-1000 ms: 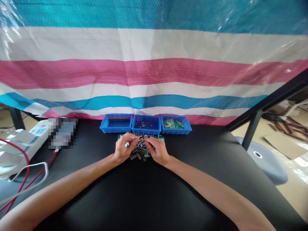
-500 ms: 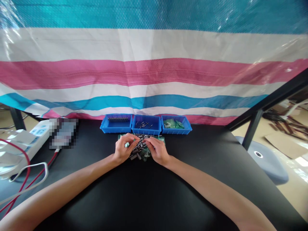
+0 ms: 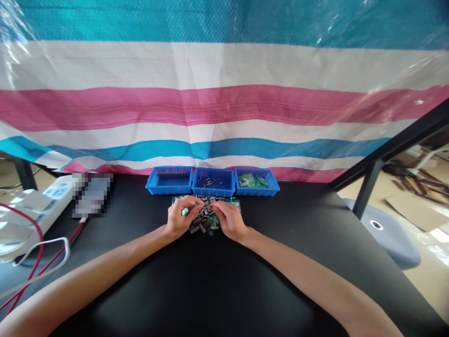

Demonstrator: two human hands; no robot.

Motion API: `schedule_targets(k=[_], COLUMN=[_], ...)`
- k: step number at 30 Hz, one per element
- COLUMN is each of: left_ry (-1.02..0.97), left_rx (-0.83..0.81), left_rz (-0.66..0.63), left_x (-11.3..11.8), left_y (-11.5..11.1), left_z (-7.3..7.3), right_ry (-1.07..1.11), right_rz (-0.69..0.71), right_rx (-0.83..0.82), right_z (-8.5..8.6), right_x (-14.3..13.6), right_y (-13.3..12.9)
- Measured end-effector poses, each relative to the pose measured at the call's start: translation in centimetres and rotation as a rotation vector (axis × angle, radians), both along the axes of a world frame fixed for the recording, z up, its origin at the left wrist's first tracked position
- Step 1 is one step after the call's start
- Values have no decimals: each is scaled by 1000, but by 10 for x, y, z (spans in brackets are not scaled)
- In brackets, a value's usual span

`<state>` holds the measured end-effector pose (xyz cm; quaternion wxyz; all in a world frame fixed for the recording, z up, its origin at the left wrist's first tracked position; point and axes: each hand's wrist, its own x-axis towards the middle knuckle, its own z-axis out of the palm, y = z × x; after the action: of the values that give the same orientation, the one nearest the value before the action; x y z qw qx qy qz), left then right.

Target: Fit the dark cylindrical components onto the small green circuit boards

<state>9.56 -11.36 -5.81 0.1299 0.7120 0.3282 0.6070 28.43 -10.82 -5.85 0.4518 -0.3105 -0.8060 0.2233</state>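
My left hand (image 3: 179, 217) is at the left side of a mixed pile of small metal parts (image 3: 199, 223), thumb and fingertips pinched together. Across from it, my right hand (image 3: 230, 221) is also pinched, its fingertips close to the left ones above the pile. Whatever sits between the fingertips is too small to make out. Dark grey cylinders, thin pins and green-tinted clear packets (image 3: 213, 225) are mixed in the pile. Part of the heap is hidden behind both hands.
Just behind the pile stand three blue bins: one with a row of cylinders (image 3: 171, 174), one with loose pins (image 3: 210, 182), one with green packets (image 3: 252, 180). A power strip (image 3: 52, 196), a blurred phone-like device (image 3: 94, 194) and cables (image 3: 37, 260) lie left. A striped sheet (image 3: 224, 103) hangs behind.
The right fingertips have shifted very slightly down. Otherwise both hands stay pinched over the pile, and the bins have not moved.
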Motion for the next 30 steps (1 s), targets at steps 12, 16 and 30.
schedule_targets(k=[12,16,30], left_ry=[6,0,26], left_rx=[4,-6,-2], left_rz=[12,20,52], left_x=[0,-1,-3], left_y=[0,0,0], left_z=[-1,-2,-5], right_ry=[-9,4,62], right_rz=[-11,-9,-76], right_rx=[55,85,59], right_z=[0,-1,2], right_x=[0,0,-1], right_y=[0,1,-2])
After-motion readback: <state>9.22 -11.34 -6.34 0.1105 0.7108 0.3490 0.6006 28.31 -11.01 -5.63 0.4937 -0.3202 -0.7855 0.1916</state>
